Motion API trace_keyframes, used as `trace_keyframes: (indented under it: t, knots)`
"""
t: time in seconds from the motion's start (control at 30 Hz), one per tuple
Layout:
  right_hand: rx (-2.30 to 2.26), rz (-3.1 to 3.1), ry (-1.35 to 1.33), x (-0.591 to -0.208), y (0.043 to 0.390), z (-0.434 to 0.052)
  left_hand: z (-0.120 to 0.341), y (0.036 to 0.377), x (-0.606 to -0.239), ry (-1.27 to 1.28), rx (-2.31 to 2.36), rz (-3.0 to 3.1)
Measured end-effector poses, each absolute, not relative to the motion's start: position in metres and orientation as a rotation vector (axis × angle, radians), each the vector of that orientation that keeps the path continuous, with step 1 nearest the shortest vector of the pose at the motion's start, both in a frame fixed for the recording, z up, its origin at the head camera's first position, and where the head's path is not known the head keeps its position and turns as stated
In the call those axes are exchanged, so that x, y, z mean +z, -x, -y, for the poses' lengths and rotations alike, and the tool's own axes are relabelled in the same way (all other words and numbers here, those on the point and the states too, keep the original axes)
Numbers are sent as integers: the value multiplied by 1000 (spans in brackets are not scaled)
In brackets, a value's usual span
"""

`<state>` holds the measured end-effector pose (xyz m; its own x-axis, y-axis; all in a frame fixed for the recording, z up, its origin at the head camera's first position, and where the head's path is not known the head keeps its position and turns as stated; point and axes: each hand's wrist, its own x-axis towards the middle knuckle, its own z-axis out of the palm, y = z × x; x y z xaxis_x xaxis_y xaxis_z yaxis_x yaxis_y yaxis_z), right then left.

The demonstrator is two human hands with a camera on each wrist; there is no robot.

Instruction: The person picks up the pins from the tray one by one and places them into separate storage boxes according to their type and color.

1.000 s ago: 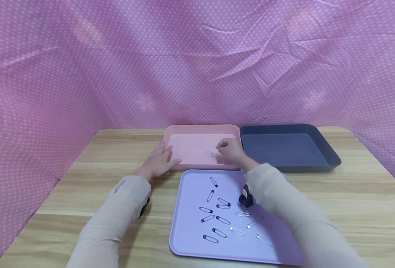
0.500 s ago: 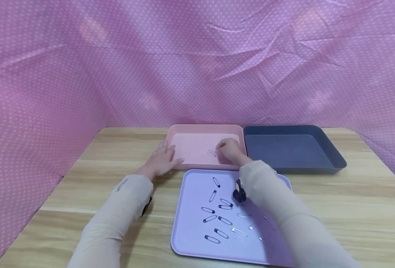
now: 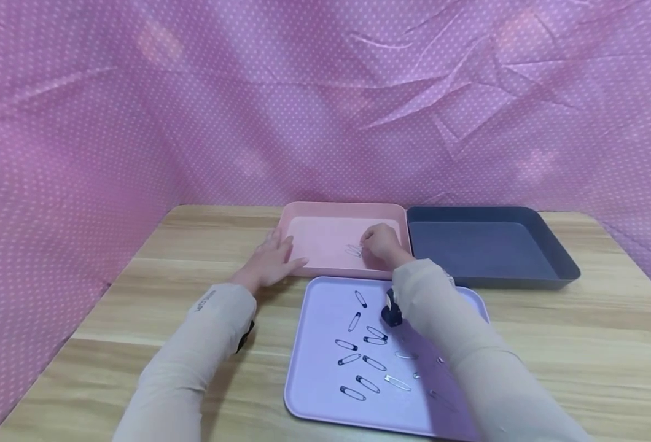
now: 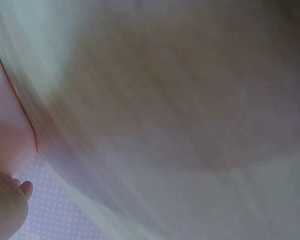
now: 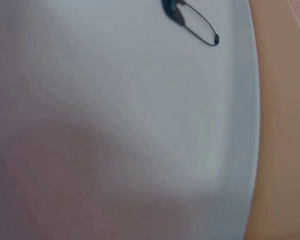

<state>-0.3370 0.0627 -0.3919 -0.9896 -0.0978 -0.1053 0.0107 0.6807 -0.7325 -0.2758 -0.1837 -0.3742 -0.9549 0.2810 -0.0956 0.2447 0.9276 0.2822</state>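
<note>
Matt plastic trays (image 3: 325,393) on a wood-grain table (image 3: 607,344) (cloth backdrop (image 3: 325,98), creased).

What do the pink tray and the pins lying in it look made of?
The pink tray looks like matte moulded plastic: even colour, rounded rim, no glare. The safety pins at the right hand look like thin bare silvery wire, probably metal; they are too small to be sure.

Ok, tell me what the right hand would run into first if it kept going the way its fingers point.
Probably the silver safety pins lying in the pink tray, just left of the right hand. Whether its fingertips already touch them is unclear at this depth.
</note>
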Motion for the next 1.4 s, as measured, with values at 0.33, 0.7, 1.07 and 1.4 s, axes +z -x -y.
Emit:
trace_keyframes:
  t: [0.33,0.7,1.07,1.4]
  knots:
    - [-1146,-2819,89,-416,364,-73,183,278,-374,-409,405,-2940]
    - [-1213,-2745,107,-373,325,-72,185,279,-373,-413,418,-2933]
    - [-1327,-2693,241,-367,317,-77,188,282,-374,-390,406,-2935]
    - [-1294,-2721,327,-356,292,-90,188,284,-375,-433,395,-2948]
